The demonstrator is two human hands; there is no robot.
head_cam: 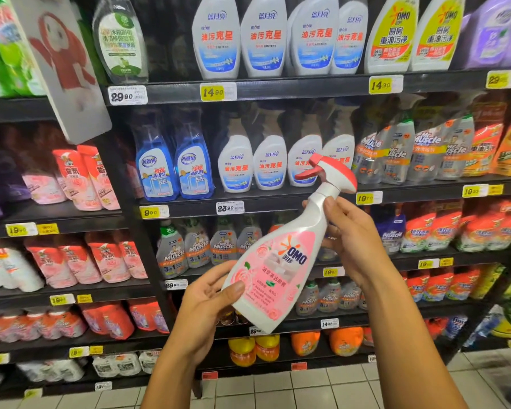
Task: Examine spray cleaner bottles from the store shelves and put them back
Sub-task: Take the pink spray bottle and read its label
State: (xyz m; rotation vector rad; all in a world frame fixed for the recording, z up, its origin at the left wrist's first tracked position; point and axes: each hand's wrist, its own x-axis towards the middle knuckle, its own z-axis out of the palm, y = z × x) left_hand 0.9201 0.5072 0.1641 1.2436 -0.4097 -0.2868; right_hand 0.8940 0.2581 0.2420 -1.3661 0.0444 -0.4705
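The pink spray bottle (pixel 281 261) tilts nozzle toward one o'clock before the shelves (pixel 278 90), my left hand (pixel 210 293) fingers gripping its base, right hand (pixel 351 240) fingers wrapping its neck, label under examination; reshelving likely comes next.

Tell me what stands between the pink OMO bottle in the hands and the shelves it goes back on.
Nothing visible does. The pink OMO bottle is held tilted in open air before the shelves, the left hand gripping its base and the right hand its neck. Which shelf slot it came from cannot be told; the nearby rows look full.
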